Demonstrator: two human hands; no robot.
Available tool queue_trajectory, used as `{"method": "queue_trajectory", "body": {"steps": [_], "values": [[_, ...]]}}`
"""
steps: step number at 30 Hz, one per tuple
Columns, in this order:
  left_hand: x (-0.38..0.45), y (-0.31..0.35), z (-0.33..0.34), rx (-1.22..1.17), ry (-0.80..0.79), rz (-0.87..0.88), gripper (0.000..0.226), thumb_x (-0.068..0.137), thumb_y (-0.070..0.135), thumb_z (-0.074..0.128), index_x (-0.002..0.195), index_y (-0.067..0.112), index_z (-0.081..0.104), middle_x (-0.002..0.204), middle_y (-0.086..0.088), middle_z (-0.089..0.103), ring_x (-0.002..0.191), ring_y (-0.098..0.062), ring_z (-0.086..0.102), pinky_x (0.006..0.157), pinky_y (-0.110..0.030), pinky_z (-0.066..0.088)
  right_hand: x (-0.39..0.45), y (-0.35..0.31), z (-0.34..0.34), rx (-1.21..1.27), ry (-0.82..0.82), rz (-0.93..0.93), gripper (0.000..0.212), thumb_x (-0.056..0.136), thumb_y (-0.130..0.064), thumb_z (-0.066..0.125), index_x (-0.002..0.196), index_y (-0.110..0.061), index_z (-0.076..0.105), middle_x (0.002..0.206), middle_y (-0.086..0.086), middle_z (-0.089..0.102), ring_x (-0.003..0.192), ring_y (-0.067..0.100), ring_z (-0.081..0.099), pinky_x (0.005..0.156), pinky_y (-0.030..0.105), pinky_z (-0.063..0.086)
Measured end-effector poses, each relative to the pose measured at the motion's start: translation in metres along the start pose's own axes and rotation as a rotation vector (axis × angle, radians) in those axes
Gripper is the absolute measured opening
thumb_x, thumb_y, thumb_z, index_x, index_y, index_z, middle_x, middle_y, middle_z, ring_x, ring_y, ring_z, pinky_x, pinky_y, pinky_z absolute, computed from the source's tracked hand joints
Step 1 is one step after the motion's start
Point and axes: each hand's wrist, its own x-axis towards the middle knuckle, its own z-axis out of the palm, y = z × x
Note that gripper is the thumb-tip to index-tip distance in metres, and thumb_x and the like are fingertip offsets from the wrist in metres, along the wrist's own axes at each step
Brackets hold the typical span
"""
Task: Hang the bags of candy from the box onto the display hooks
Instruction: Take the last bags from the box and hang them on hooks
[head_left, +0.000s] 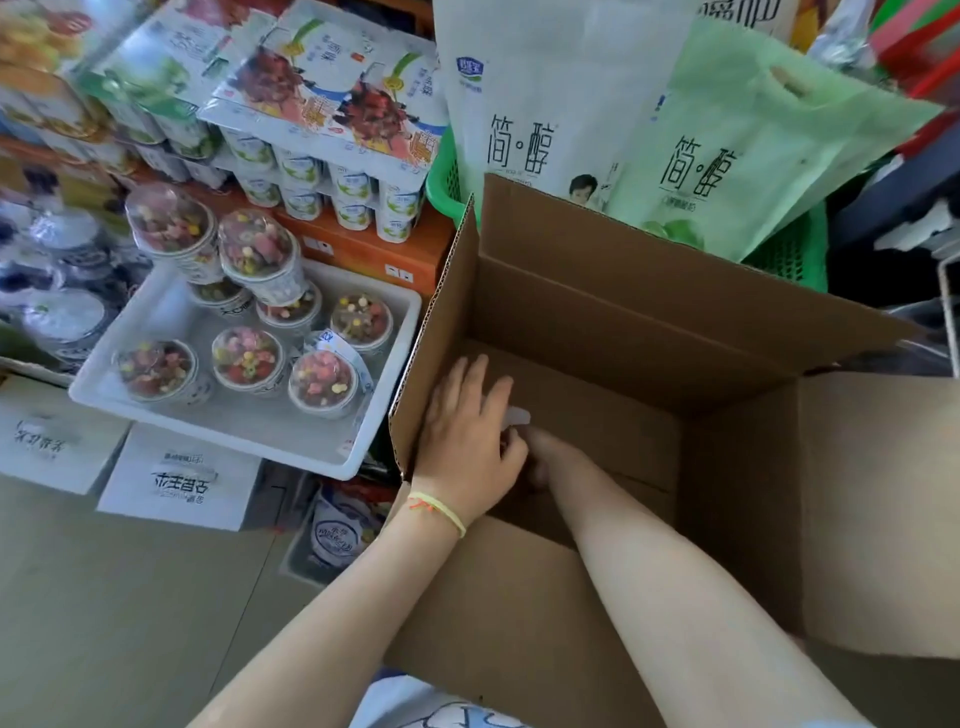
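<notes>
An open cardboard box stands in front of me, flaps up. Both my arms reach down into its left near corner. My left hand, with a yellow and orange string bracelet on the wrist, lies against the box's left wall. A white hang tab of a candy bag sticks out between its thumb and forefinger, which pinch it. The rest of the bag is hidden under the hand. My right hand goes under the left one, and its fingers are covered. No display hooks are in view.
Left of the box, a white tray holds several clear-lidded snack cups. Stacked yoghurt multipacks sit behind it on an orange shelf. A green basket with white and green carrier bags stands behind the box. White cartons lie on the floor.
</notes>
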Motion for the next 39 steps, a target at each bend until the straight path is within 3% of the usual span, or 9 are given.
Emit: {"method": "queue_trajectory", "body": {"steps": [5, 11, 17, 21, 27, 31, 34, 37, 39], "values": [[0.004, -0.003, 0.005, 0.005, 0.040, 0.019, 0.057, 0.076, 0.028, 0.062, 0.130, 0.008, 0.062, 0.146, -0.020, 0.050, 0.137, -0.041, 0.043, 0.112, -0.054, 0.037, 0.001, -0.010, 0.009, 0.011, 0.012, -0.090, 0.025, 0.107, -0.022, 0.044, 0.085, -0.014, 0.052, 0.084, 0.006, 0.054, 0.073, 0.017, 0.052, 0.065, 0.028, 0.045], [0.006, -0.004, 0.006, -0.039, 0.048, -0.022, 0.056, 0.082, 0.022, 0.069, 0.135, 0.007, 0.058, 0.151, -0.021, 0.044, 0.143, -0.039, 0.035, 0.116, -0.050, 0.030, -0.007, -0.020, -0.008, 0.019, -0.004, -0.158, 0.020, 0.101, -0.022, 0.058, 0.118, -0.010, 0.062, 0.091, 0.005, 0.065, 0.080, 0.016, 0.062, 0.061, 0.027, 0.053], [0.011, 0.003, 0.000, -0.103, 0.060, -0.104, 0.063, 0.088, 0.026, 0.065, 0.145, 0.009, 0.046, 0.158, -0.018, 0.033, 0.150, -0.034, 0.021, 0.121, -0.045, 0.020, -0.047, -0.022, -0.059, 0.354, -0.086, -0.371, 0.032, 0.096, -0.004, 0.061, 0.127, -0.003, 0.056, 0.120, 0.018, 0.067, 0.110, 0.028, 0.066, 0.084, 0.037, 0.058], [0.016, 0.024, -0.003, -0.135, 0.051, -0.171, 0.079, 0.087, 0.026, 0.066, 0.155, 0.014, 0.027, 0.163, -0.013, 0.023, 0.151, -0.031, 0.016, 0.123, -0.045, 0.016, -0.092, -0.026, -0.097, 0.403, -0.177, -0.543, 0.041, 0.095, 0.000, 0.061, 0.135, -0.006, 0.051, 0.126, 0.019, 0.066, 0.110, 0.029, 0.068, 0.076, 0.038, 0.062], [0.026, 0.108, -0.029, -0.918, 0.235, -0.347, 0.102, 0.086, 0.005, 0.072, 0.160, 0.020, 0.004, 0.154, -0.005, 0.041, 0.139, -0.015, 0.041, 0.108, -0.016, 0.035, -0.167, -0.015, -0.149, 0.597, -0.325, -0.733, 0.037, 0.097, -0.004, 0.043, 0.130, -0.016, 0.056, 0.106, 0.014, 0.071, 0.081, 0.025, 0.072, 0.066, 0.033, 0.059], [0.025, 0.179, -0.053, -1.144, 0.018, -0.015, 0.094, 0.075, 0.027, 0.082, 0.153, 0.032, 0.031, 0.148, 0.003, 0.051, 0.138, -0.012, 0.046, 0.114, -0.038, 0.040, -0.216, 0.011, -0.199, 0.726, -0.447, -0.719, 0.034, 0.081, -0.009, 0.041, 0.108, -0.005, 0.061, 0.077, 0.013, 0.068, 0.057, 0.020, 0.058, 0.055, 0.025, 0.053], [0.012, 0.247, -0.066, -1.176, -0.042, 0.200, 0.055, 0.071, 0.031, 0.083, 0.122, 0.031, 0.064, 0.126, 0.006, 0.069, 0.124, -0.016, 0.060, 0.110, -0.048, 0.043, -0.246, 0.030, -0.242, 0.587, -0.409, -0.731, 0.032, 0.091, -0.018, 0.038, 0.101, -0.003, 0.064, 0.067, 0.010, 0.062, 0.050, 0.017, 0.056, 0.049, 0.022, 0.045], [-0.005, 0.308, -0.074, -1.312, -0.005, 0.285, 0.040, 0.067, 0.018, 0.090, 0.103, 0.018, 0.073, 0.105, -0.006, 0.077, 0.100, -0.023, 0.072, 0.084, -0.038, 0.059, -0.276, 0.050, -0.280, 0.302, -0.351, -0.849, 0.041, 0.100, -0.038, 0.041, 0.110, -0.008, 0.068, 0.094, 0.021, 0.067, 0.074, 0.032, 0.065, 0.068, 0.037, 0.056], [-0.013, 0.342, -0.074, -1.334, 0.038, 0.294, 0.030, 0.071, 0.009, 0.082, 0.099, 0.013, 0.072, 0.097, -0.007, 0.077, 0.091, -0.025, 0.074, 0.075, -0.036, 0.060, -0.300, 0.063, -0.304, 0.221, -0.291, -0.864, 0.037, 0.107, -0.028, 0.037, 0.128, -0.007, 0.059, 0.116, 0.020, 0.066, 0.100, 0.040, 0.065, 0.087, 0.034, 0.057]]}}
